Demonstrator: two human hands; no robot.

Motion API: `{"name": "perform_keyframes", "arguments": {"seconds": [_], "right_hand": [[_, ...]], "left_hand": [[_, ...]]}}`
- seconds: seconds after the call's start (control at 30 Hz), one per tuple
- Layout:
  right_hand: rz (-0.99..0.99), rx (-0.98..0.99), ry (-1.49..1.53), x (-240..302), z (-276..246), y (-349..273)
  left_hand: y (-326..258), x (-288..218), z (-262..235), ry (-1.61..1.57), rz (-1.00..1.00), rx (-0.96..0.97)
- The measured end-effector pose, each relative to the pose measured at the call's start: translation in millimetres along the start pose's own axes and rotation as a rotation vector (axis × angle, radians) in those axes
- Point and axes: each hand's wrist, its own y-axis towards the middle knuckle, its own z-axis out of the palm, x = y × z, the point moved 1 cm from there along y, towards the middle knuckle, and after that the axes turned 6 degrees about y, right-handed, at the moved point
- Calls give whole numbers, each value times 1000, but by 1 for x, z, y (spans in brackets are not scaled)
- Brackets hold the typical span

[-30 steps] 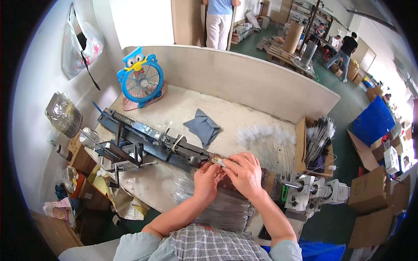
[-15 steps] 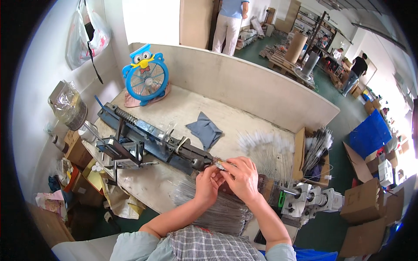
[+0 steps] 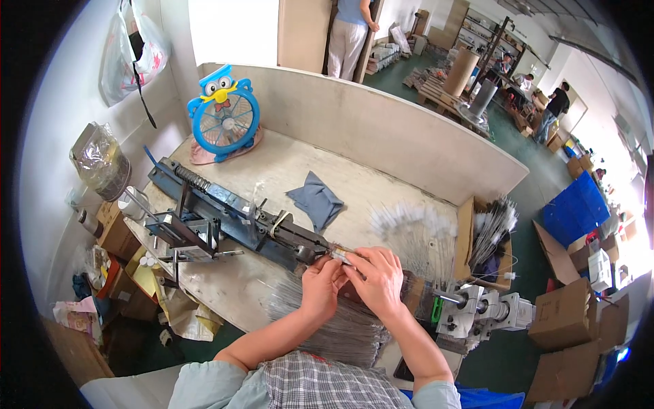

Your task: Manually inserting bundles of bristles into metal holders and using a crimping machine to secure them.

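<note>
Now, hands: both meet at the picture's centre, just toward 5 o'clock, over the tabletop (image 3: 238, 286).
Left hand (image 3: 321, 286): fingers curled, pinching the small metal piece (image 3: 340, 255) from below.
Right hand (image 3: 378, 279): fingers bent over the same metal piece, gripping it from above.
Metal piece: at the near end of the blue machine (image 3: 231, 215), touching it.
Blue machine: runs from 10 o'clock down to the hands.
Wire bundle (image 3: 340, 327): thin grey wires under both wrists, at 6 o'clock.
Grey cloth (image 3: 317, 201): at 12 o'clock of the hands, apart.
Fan (image 3: 225, 119): blue, at 11 o'clock, by the wall.
Cardboard box (image 3: 487, 238): white-tipped wires inside, at 3 o'clock.
</note>
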Motion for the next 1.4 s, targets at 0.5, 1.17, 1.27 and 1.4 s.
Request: {"name": "perform_keyframes", "arguments": {"seconds": [0.5,1.17,1.27,1.4], "right_hand": [[71,114,-70,2,-22,-13],[217,442,91,10,6,-96],[190,526,39,9,7,-95],[226,600,43,6,-14,-85]], "left_hand": [[-12,-7,-3,154,-73,48],[-26,-130,-253,-45,221,-626],[-34,-184,-333,227,518,-793],[-32,-224,-362,142,422,-948]]}}
